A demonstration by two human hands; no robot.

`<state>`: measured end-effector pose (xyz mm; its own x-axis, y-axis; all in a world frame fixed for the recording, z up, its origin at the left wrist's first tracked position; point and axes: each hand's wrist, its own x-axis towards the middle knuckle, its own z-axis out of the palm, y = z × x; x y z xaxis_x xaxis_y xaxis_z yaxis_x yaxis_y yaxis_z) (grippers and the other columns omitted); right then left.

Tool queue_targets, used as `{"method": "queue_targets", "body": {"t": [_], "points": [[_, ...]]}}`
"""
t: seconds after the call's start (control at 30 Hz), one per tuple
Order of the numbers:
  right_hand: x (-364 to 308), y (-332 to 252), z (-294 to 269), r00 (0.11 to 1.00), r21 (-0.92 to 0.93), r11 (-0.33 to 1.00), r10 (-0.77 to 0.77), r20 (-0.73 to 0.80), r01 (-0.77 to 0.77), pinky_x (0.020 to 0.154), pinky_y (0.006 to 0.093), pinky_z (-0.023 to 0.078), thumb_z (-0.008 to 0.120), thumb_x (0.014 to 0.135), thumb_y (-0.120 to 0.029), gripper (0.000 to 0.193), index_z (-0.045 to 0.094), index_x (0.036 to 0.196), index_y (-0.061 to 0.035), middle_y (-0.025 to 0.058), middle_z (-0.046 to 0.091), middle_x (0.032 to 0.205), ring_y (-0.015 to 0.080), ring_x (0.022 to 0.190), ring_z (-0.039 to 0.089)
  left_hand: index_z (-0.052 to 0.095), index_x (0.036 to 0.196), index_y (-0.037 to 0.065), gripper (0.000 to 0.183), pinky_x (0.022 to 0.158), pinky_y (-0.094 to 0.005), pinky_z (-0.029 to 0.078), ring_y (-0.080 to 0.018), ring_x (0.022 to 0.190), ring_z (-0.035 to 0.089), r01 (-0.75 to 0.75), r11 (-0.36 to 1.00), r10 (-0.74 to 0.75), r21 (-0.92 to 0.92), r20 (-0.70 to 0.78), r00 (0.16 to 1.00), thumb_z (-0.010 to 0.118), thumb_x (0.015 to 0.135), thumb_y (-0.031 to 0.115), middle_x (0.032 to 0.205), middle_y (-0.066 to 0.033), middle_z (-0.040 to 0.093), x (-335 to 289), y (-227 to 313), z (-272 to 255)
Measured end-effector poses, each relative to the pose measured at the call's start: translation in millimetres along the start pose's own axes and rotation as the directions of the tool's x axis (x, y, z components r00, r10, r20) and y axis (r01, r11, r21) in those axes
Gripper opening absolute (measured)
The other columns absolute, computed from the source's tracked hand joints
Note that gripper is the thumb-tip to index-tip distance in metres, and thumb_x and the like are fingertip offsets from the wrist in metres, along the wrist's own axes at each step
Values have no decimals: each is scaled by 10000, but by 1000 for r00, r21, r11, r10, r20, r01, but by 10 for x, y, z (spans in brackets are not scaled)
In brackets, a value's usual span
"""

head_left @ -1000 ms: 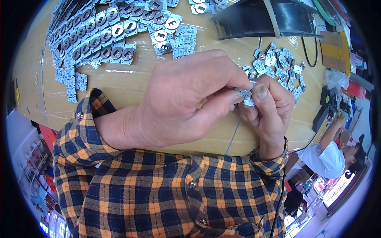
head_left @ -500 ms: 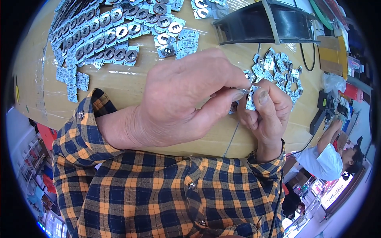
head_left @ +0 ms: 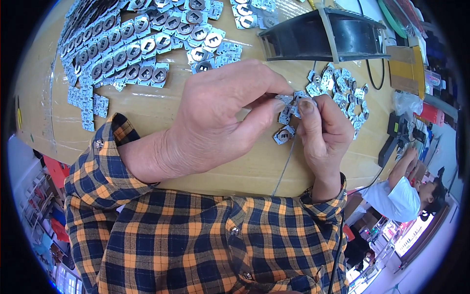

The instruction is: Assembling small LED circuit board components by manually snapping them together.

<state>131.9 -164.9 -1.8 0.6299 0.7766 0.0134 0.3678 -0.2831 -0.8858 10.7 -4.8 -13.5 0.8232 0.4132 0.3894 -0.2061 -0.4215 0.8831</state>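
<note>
The left hand and the right hand, both bare, meet at the fingertips in front of the body, each with thumb and forefinger closed on a small cluster of pale-blue square circuit boards. The cluster sits between the two thumbs, partly covered by them; whether its pieces are joined cannot be told. Just below the fingertips, a single pale-blue board with a round metal disc lies on the tan tabletop, near a thin grey cord running toward the body. Just beyond the right hand is a loose heap of small silvery-blue boards. Beyond the left hand, to its left, spread rows of joined boards bearing round metal discs. Farther out, ahead of the right hand, stands a curved black plastic housing with a pale strap.
</note>
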Motion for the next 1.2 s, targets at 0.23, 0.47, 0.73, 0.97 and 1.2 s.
{"method": "queue_targets", "body": {"t": [0.23, 0.47, 0.73, 0.97, 1.2], "points": [[30, -34, 37, 990, -189, 972, -140, 13, 140, 476, 192, 336, 608, 954, -123, 200, 585, 798, 1, -33, 510, 571, 33, 500, 435, 663, 975, -31, 208, 640, -216, 542, -136, 752, 660, 52, 997, -53, -50, -6, 999, 667, 777, -96, 901, -99, 663, 4, -56, 7], [66, -77, -49, 989, 99, 985, 137, 54, -142, 416, 188, 288, 526, 1001, -231, 293, 585, 817, -10, -23, 515, 570, 16, 450, 388, 668, 988, -29, 201, 658, -211, 538, -116, 773, 652, 130, 985, -126, -111, 43, 991, 662, 795, -83, 913, -89, 659, 16, -18, 25], [98, -51, -201, 886, 512, 723, 366, 285, -464, 333, 201, 253, 477, 1010, -219, 300, 504, 790, -17, 9, 455, 560, 40, 376, 338, 669, 996, -31, 195, 638, -201, 512, -97, 758, 627, 181, 974, -174, -137, 64, 983, 664, 806, -75, 900, -76, 651, 20, 27, 59], [95, -64, -161, 875, 590, 647, 361, 321, -483, 320, 201, 242, 489, 1010, -243, 325, 502, 774, -21, 11, 456, 559, 39, 370, 329, 660, 1014, -36, 207, 664, -204, 524, -99, 785, 630, 166, 970, -160, -180, 47, 986, 666, 811, -78, 919, -79, 648, 38, 6, 97], [88, -108, -114, 881, 563, 679, 324, 345, -470, 317, 197, 240, 489, 1014, -256, 342, 507, 765, -23, 8, 456, 554, 34, 366, 322, 656, 1005, -36, 208, 664, -199, 523, -103, 782, 632, 109, 983, -106, -145, 24, 994, 665, 804, -88, 916, -81, 648, 51, 25, 87]]}}
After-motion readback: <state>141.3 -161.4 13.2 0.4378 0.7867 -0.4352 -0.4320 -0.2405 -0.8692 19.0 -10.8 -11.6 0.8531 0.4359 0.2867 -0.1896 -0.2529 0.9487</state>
